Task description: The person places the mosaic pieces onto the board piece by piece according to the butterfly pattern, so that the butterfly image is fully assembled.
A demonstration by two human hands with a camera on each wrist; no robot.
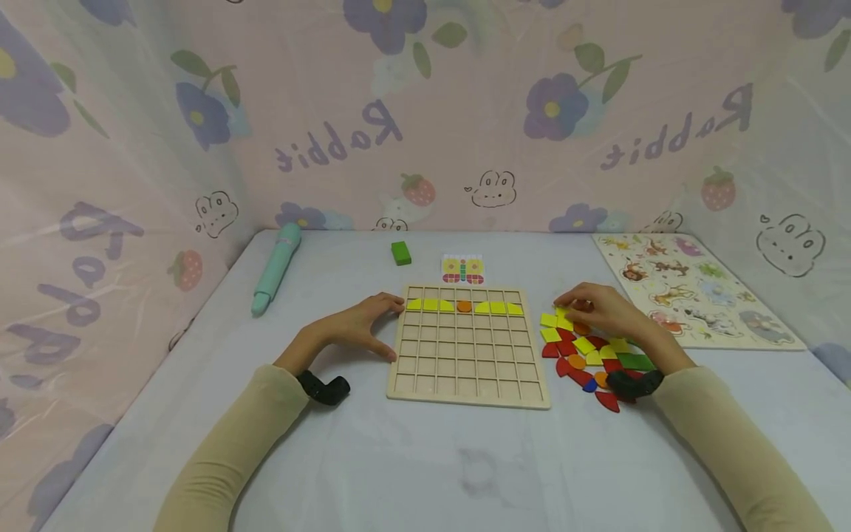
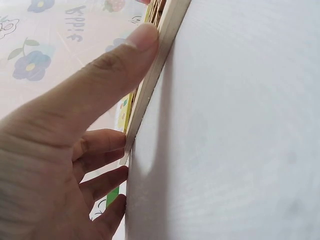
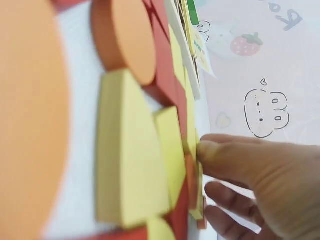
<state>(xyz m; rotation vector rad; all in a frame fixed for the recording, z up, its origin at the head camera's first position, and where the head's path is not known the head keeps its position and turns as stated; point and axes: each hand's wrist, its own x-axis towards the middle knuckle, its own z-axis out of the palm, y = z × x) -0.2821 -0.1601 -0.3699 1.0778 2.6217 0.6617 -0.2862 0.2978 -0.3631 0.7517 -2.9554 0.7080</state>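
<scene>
A wooden grid board [image 1: 468, 366] lies mid-table, with yellow pieces [image 1: 430, 304] and an orange disc [image 1: 464, 307] in a row near its far side. My left hand [image 1: 364, 323] rests against the board's left edge, its thumb and fingers spread along the rim, as the left wrist view also shows. To the right is a pile of flat red, yellow, orange, green and blue pieces. My right hand [image 1: 601, 308] is over the pile's far side, fingertips touching a yellow square [image 1: 564, 319]. In the right wrist view, the thumb and the other fingers stand apart.
A small butterfly pattern card [image 1: 463, 270] lies beyond the board, and a green block [image 1: 401, 253] sits behind it to the left. At the far left is a mint-green stick-shaped object [image 1: 276, 270]. An animal puzzle board [image 1: 698, 292] occupies the right back. Printed fabric walls enclose the table.
</scene>
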